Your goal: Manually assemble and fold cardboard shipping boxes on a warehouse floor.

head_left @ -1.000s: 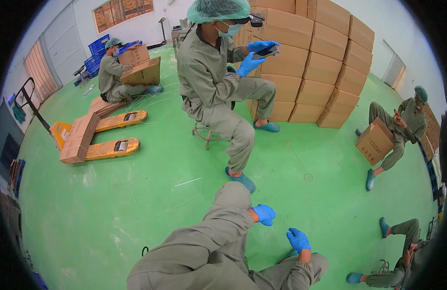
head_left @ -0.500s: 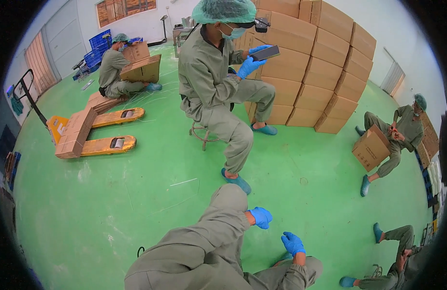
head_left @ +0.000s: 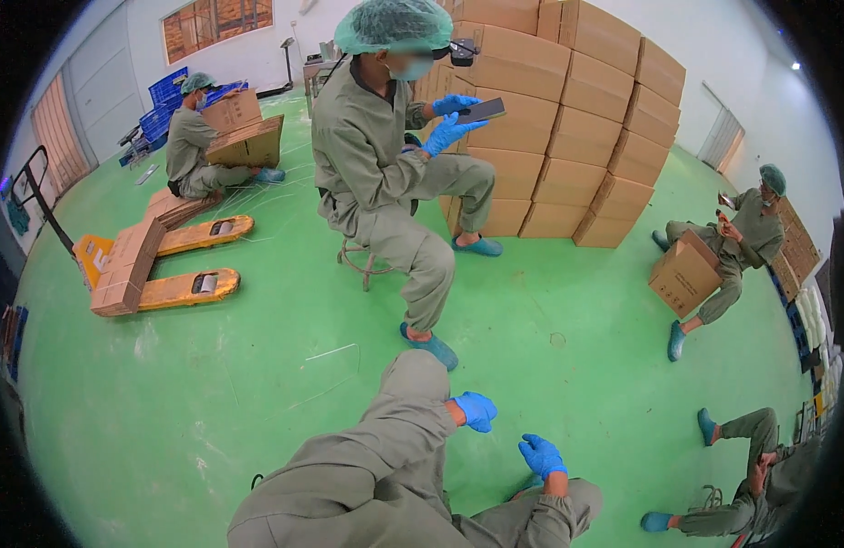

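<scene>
My left hand, in a blue glove, hovers by my left knee with its fingers curled in; I see nothing in it. Across from it, my right hand, gloved in blue too, is held above my right leg. Its fingers are loosely bent and a little apart, with no object visible between them. The two hands do not touch each other. Grey-green trousers cover my legs. In front of me a seated co-worker holds a dark flat phone-like device in blue-gloved hands.
Stacked cardboard boxes rise behind that co-worker, who sits on a stool. A yellow pallet jack with flattened cartons stands at left. Another person at right has an open carton. White straps lie on the green floor.
The whole view has shifted slightly, so most things sit further left. My hands keep nearly the same pose. The person at right now has a small dark object raised in one hand.
</scene>
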`<state>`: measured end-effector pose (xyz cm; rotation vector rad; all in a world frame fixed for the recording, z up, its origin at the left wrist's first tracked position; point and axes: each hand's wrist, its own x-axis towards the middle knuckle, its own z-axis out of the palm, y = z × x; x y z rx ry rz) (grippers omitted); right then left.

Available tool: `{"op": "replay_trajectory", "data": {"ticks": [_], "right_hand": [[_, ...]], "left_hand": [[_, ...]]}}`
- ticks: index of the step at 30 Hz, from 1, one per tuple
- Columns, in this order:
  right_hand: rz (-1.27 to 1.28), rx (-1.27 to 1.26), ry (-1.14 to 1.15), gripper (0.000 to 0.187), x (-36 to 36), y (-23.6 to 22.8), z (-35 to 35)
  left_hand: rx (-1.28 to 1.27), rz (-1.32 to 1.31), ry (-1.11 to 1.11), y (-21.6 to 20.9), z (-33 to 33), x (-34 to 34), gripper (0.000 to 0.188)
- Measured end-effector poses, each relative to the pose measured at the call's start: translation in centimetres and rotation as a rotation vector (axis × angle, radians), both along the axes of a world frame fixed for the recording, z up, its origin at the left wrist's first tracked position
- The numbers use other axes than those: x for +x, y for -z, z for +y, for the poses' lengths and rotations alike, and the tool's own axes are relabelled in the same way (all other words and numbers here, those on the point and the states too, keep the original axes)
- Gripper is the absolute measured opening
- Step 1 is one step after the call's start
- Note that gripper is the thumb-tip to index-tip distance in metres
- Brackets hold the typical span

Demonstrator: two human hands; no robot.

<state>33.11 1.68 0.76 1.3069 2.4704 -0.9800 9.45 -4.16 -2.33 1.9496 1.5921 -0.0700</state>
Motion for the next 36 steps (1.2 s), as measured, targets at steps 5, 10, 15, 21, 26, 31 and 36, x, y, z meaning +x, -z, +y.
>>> {"op": "replay_trajectory", "data": {"ticks": [5, 10, 15, 21, 26, 31, 36], "right_hand": [[0.018, -0.008, 0.023, 0.047, 0.2, 0.5, 0.1], [-0.001, -0.003, 0.007, 0.048, 0.0, -0.2, 0.2], [0.010, 0.001, 0.002, 0.047, -0.1, -0.7, -0.1], [0.021, 0.010, -0.003, 0.046, 0.0, -0.7, -0.1], [0.000, 0.027, -0.006, 0.047, 0.1, -0.5, 0.0], [-0.002, 0.005, 0.014, 0.047, 0.2, -0.3, 0.0], [0.008, -0.006, 0.013, 0.047, 0.2, 0.0, 0.1]], "left_hand": [[0.134, -0.039, -0.051, 0.6, -0.2, 0.1, 0.029], [0.055, -0.010, -0.005, 0.0, 0.0, -0.1, 0.034], [0.021, -0.002, -0.022, -0.3, 0.0, 0.0, 0.035], [0.059, -0.012, -0.004, 0.1, -0.1, -0.1, 0.034], [0.150, -0.047, -0.052, 0.0, -0.2, 0.1, 0.030], [0.059, -0.006, -0.002, -0.7, 0.1, 0.1, 0.035], [0.127, -0.033, -0.064, 0.2, -0.2, 0.1, 0.029]]}}
